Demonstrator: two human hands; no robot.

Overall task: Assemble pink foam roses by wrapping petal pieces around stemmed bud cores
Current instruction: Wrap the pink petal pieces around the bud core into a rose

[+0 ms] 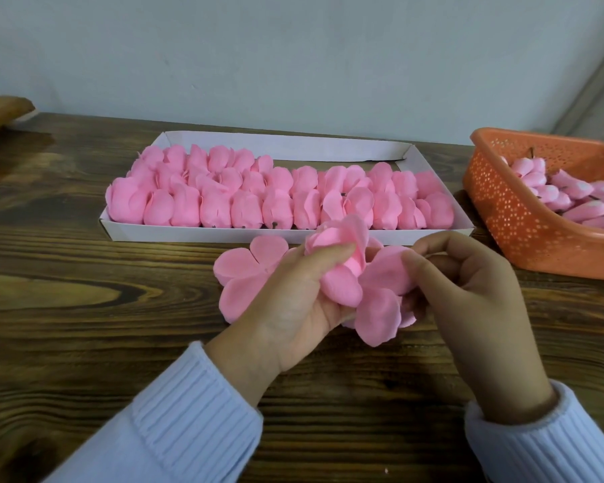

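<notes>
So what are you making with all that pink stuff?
A person is building a pink foam rose. The left hand grips it while the right hand pinches a petal piece beside it. Finished roses line the white tray behind, and bud cores wait in the orange basket on the right.

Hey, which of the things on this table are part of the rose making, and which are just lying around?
Part of the job: rose in left hand, petal piece in right hand, spare petal piece, tray of roses, basket of buds.
Lying about: brown object at far left.
</notes>
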